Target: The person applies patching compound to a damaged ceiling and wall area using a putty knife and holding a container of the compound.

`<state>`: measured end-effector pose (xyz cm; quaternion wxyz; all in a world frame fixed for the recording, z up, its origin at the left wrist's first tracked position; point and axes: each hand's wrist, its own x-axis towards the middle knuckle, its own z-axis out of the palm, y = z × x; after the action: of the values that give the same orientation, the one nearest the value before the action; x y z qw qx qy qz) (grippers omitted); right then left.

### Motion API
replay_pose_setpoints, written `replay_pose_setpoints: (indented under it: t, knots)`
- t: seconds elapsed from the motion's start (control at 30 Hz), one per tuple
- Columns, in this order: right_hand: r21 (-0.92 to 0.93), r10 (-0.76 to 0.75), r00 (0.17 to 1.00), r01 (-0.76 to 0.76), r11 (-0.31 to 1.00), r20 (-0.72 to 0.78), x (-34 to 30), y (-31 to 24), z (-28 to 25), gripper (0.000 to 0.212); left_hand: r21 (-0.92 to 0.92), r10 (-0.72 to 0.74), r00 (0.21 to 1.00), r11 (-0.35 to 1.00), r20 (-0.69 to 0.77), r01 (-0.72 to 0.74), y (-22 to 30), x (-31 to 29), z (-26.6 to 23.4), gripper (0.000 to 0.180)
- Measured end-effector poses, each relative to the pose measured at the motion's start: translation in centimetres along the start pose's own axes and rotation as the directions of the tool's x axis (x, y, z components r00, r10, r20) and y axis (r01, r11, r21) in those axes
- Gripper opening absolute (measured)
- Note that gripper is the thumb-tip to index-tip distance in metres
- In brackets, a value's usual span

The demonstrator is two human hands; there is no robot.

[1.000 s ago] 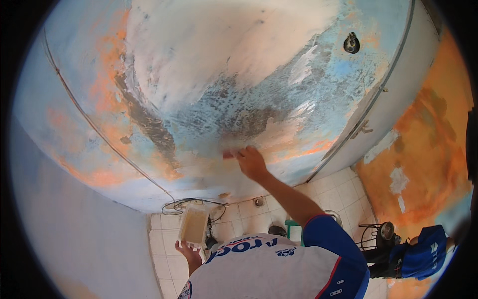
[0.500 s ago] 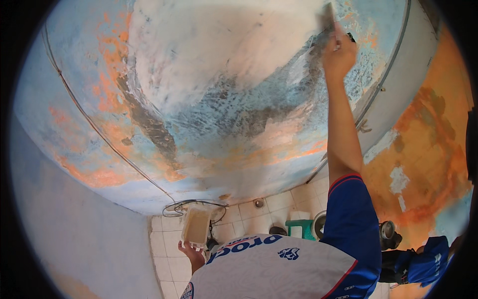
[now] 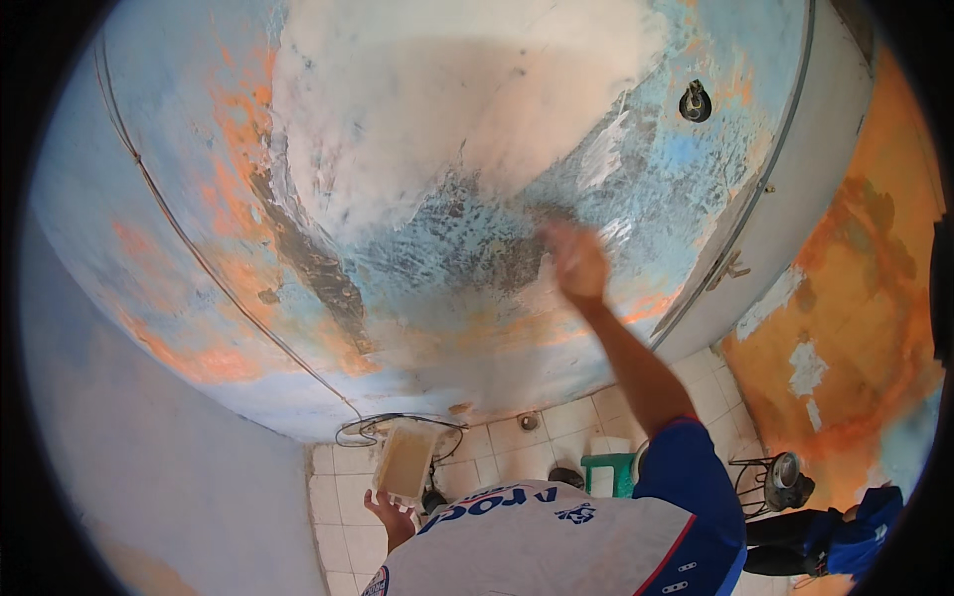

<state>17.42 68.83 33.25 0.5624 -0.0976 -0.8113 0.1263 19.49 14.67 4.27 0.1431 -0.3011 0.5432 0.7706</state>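
Note:
My right hand (image 3: 578,260) is raised against the patchy wall (image 3: 457,228), just below the smooth white coat of plaster (image 3: 447,109). Its fingers are closed round a flat-bladed putty knife (image 3: 549,216), which is blurred by motion, over the grey and blue rough part. Low on the left, my left hand (image 3: 391,515) grips the near end of a white rectangular tub (image 3: 405,462) holding a beige paste. That tub is tilted in front of the wall's foot.
A cable (image 3: 204,258) runs down the wall at the left, ending in loops. An opening (image 3: 695,100) and a grey pipe (image 3: 740,233) are at the right. A green stool (image 3: 608,471) stands on the tiles. Another person in blue (image 3: 860,536) is at the lower right.
My right hand has swept from the upper right of the wall down and left with the putty knife, uncovering the dark opening. My left hand still holds the tub.

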Motion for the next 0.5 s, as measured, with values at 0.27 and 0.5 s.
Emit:
replay_pose_setpoints:
  t: [0.27, 0.5]
  knots:
    - [-0.319, -0.273, 0.736, 0.082, 0.944, -0.619, 27.2, -1.5, -12.4, 0.022, -0.039, 0.022, 1.000, 0.999, -0.003, -0.022, 0.1, -0.3, -0.6, 0.068]
    - [0.141, -0.142, 0.982, 0.124, 0.982, 0.126, 5.6, -9.8, 4.2, 0.031, -0.073, 0.014, 0.999, 0.997, -0.052, -0.018, -0.6, -0.6, -0.3, 0.067]
